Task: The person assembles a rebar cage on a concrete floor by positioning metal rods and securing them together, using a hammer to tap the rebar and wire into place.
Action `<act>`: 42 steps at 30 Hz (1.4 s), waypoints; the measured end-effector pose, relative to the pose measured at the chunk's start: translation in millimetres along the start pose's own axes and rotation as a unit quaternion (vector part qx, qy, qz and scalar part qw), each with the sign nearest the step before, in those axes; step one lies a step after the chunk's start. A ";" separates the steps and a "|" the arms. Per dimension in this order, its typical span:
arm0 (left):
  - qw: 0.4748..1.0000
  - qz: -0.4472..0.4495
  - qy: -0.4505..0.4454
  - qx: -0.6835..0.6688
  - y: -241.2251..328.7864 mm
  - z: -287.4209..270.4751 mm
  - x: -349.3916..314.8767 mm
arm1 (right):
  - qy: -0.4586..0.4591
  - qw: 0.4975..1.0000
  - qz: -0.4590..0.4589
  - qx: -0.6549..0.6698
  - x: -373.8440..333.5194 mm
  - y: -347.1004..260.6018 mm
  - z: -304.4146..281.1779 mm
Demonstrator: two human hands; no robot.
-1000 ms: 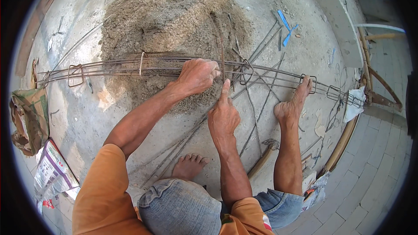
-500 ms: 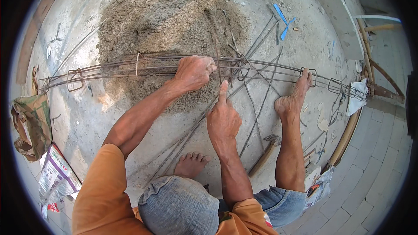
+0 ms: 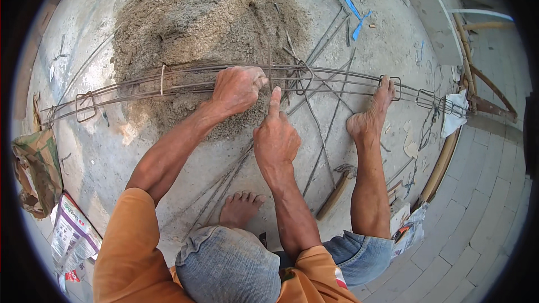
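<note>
A long, narrow cage of thin steel bars [image 3: 196, 85] with square stirrups lies across the view, over a sand heap. My left hand [image 3: 238, 88] is closed on its bars near the middle, fingertips beside a thin upright rod [image 3: 270, 59]. Just right of it and nearer to me, my right hand [image 3: 276, 137] has its index finger stretched toward the rod's lower end. Its other fingers are curled under; what they grip is hidden. My right foot [image 3: 377, 104] rests its toes on the cage by a square stirrup [image 3: 397, 87].
Sand [image 3: 185, 22] is heaped behind the cage. Loose steel rods [image 3: 320, 129] lie crossed on the concrete floor. A hammer [image 3: 336, 195] lies by my right leg. Blue strips [image 3: 357, 19] lie at the back, a crumpled sack [image 3: 42, 163] at left. My left foot [image 3: 241, 209] is near me.
The whole view has shifted a little, so the scene sits slightly further left and up. Both hands keep nearly the same place on the cage.
</note>
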State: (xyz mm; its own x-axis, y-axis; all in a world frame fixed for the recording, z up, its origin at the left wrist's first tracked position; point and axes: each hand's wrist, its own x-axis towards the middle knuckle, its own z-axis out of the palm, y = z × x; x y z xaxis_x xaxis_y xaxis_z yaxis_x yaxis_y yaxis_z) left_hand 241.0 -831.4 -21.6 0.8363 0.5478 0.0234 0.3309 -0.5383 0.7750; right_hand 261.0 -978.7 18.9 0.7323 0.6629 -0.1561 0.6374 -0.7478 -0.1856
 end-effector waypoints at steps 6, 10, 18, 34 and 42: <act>1.000 -0.012 -0.001 -0.014 5.5 2.3 -13.2 | -0.009 1.000 -0.007 -0.004 33.3 -0.7 -2.4; 1.000 -0.015 -0.003 0.000 -12.7 4.1 -11.5 | 0.003 0.999 -0.003 0.035 18.9 -4.0 13.0; 1.000 0.009 -0.001 -0.010 -7.2 1.4 -9.3 | -0.003 0.996 0.006 0.084 5.6 6.2 9.1; 1.000 0.003 -0.018 0.015 -6.1 -5.3 1.2 | -0.018 0.999 0.032 0.028 -9.9 -1.8 -3.7; 1.000 -0.003 0.010 -0.003 -4.8 0.8 -16.4 | -0.076 0.996 0.031 0.024 -8.3 -6.9 -13.8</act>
State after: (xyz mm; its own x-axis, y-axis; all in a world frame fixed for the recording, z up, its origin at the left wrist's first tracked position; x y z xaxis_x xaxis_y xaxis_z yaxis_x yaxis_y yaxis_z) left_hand 226.0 -838.3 -26.2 0.8254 0.5637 0.0321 0.3326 -0.5314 0.7791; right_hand 253.9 -979.6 34.9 0.7229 0.6158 -0.3133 0.5767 -0.7876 -0.2173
